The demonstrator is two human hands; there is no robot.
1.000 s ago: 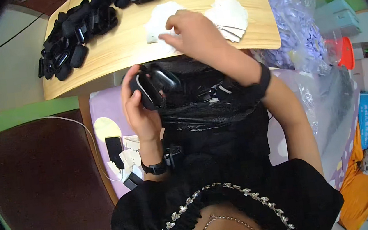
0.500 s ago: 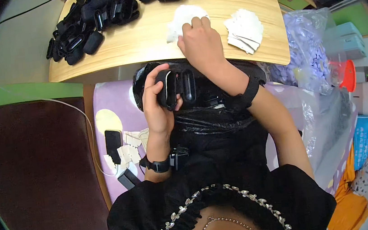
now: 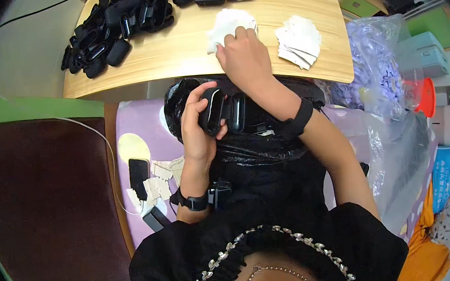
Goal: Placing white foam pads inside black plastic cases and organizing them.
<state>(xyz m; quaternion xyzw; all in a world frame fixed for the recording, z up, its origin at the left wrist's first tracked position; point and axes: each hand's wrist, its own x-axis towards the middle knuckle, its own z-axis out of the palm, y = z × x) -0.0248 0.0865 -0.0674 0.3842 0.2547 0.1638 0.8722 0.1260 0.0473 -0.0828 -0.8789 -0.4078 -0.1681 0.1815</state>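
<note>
My left hand (image 3: 195,130) is closed round a small black hinged case (image 3: 212,114), which is spread open above a black plastic bag (image 3: 176,102) on my lap. The hollow halves of the case lie side by side, with a glossy lining in the right one. At the table's near edge, my right hand (image 3: 246,55) reaches onto a pile of thin white paper-like pieces (image 3: 225,23). Its fingers are curled down on them; the fingertips are partly hidden.
A heap of similar black cases (image 3: 112,28) covers the table's far left. Another white pile (image 3: 299,40) lies right of my hand. A phone (image 3: 140,178) and white scraps (image 3: 157,188) rest at my left. Clear bags of purple items (image 3: 374,62) stand at the right.
My left hand has shifted slightly right with the case, which is turned a little. The white edge inside the case shows less. My right hand stays on the pile.
</note>
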